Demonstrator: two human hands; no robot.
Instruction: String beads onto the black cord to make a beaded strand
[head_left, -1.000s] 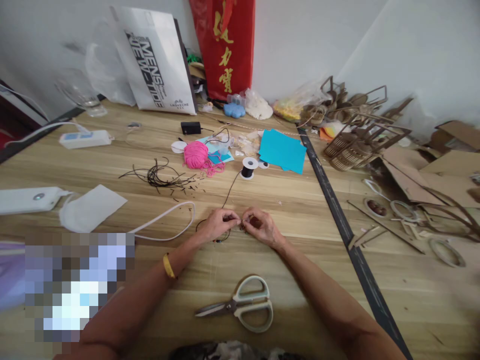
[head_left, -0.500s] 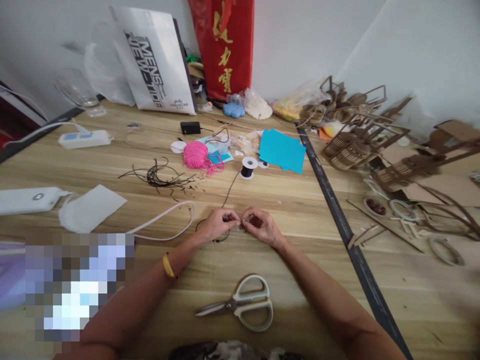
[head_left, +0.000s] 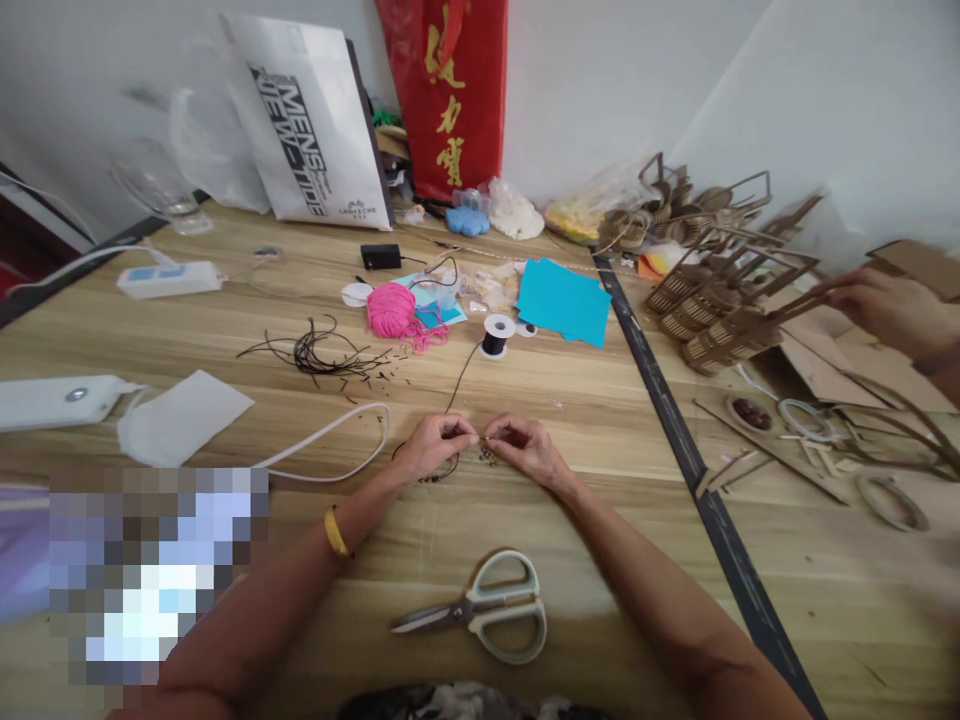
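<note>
Wooden table point(head_left: 615, 420), one person working with both bare hands close together near the middle. Left hand point(head_left: 435, 448): thumb and fingertips brought together, palm side toward the right hand point(head_left: 526, 452). Right hand: thumb and forefinger likewise together, the tips almost meeting those of the left. What lies between the tips is too small for me to tell.

Black cord point(head_left: 465, 376) runs from a white spool point(head_left: 496, 338), standing on the table beyond the hands, down to the left hand and out of sight behind it. A dark loop shows on the near side of that hand, a few coloured beads point(head_left: 430, 480) along it. A cluster of small beads point(head_left: 489, 457) sits just below the right fingertips — whether hanging or lying, I cannot say. Yellow band point(head_left: 337, 532) on the left wrist.

Scissors point(head_left: 477, 606) lie nearer the person, blades pointing left. Farther off, left of the spool: a tangle of black cord pieces point(head_left: 311, 352), then a ball of pink yarn point(head_left: 390, 309). Blue sheets point(head_left: 566, 302) lie beyond the spool, to its right.

Far right — a second person's hand point(head_left: 885, 305), fingers closed on the handle of a small brown basket point(head_left: 726, 340), which stands beside similar baskets point(head_left: 671, 285).
</note>
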